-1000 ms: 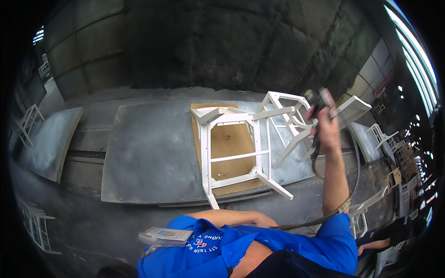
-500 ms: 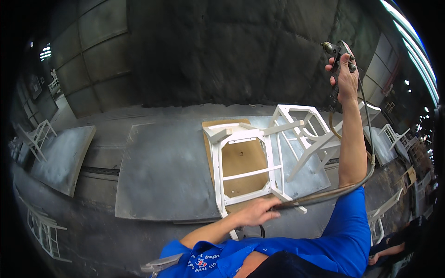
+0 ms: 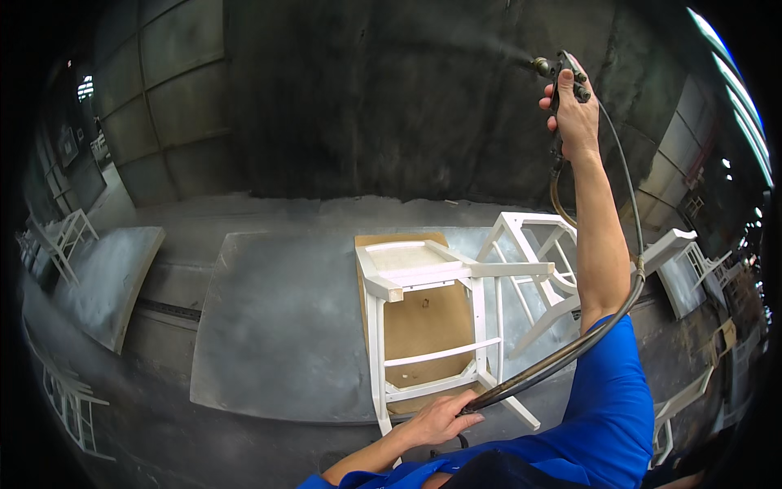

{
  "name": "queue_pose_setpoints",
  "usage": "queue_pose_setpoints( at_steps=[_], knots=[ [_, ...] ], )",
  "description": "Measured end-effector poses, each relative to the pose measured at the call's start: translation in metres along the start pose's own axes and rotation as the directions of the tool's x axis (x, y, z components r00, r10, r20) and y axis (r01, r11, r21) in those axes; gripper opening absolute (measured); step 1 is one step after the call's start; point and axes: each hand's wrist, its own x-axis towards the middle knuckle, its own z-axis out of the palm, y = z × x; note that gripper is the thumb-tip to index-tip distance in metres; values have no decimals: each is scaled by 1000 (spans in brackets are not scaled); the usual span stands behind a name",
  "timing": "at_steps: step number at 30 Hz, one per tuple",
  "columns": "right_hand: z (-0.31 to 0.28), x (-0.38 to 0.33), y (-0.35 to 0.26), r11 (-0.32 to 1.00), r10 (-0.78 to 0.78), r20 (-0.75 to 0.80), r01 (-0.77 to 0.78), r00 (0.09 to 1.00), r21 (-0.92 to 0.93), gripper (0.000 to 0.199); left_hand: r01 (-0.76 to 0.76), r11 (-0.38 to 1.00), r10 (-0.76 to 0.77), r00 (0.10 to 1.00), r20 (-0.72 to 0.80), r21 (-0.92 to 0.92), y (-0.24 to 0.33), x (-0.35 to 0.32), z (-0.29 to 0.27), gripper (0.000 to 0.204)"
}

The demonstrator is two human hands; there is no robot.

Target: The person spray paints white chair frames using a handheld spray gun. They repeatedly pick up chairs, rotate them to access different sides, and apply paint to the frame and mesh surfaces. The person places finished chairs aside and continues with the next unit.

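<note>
High at the upper right, my right hand (image 3: 580,122) is wrapped round a spray gun (image 3: 562,77). Its nozzle points left, and a faint mist hangs off it. Hoses (image 3: 562,360) run from the gun past my right upper arm and down to my left hand (image 3: 436,421). That hand is closed round the hoses low in the middle, beside the near leg of a white wooden chair (image 3: 379,350). The chair is tipped over on a brown cardboard sheet (image 3: 428,326), legs sticking out. Another white chair (image 3: 521,224) lies to its right, partly behind my right arm.
A broad grey tabletop (image 3: 277,326) carries the cardboard and chairs. Another grey board (image 3: 110,277) with a white chair (image 3: 65,240) is at the far left. A dark wall (image 3: 366,106) stands ahead. White chair frames (image 3: 676,407) stand at the right.
My right hand and the spray gun have moved left and slightly up, and mist now shows at the nozzle. My left hand has shifted slightly left and down, closing on the hoses.
</note>
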Motion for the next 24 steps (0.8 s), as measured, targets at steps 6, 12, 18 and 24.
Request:
queue_pose_setpoints(
  at_steps=[6, 12, 18, 24],
  knots=[
    [40, -19, 86, 994, 92, 173, -80, 981, -74, 55, 47, 999, -46, 992, -118, 6, -15, 5, -8, 32],
    [94, -127, 220, 872, 251, 403, -25, 880, -489, 54, 163, 985, -170, 978, -122, -62, -28, -3, -5, 30],
    [130, -201, 309, 800, 487, 539, -103, 687, -591, 59, 250, 964, -265, 935, -235, -90, -44, -11, -9, 29],
    [148, -238, 387, 712, 575, 514, -78, 637, -698, 60, 422, 892, -451, 862, -234, -164, -61, -16, -20, 30]
  ],
)
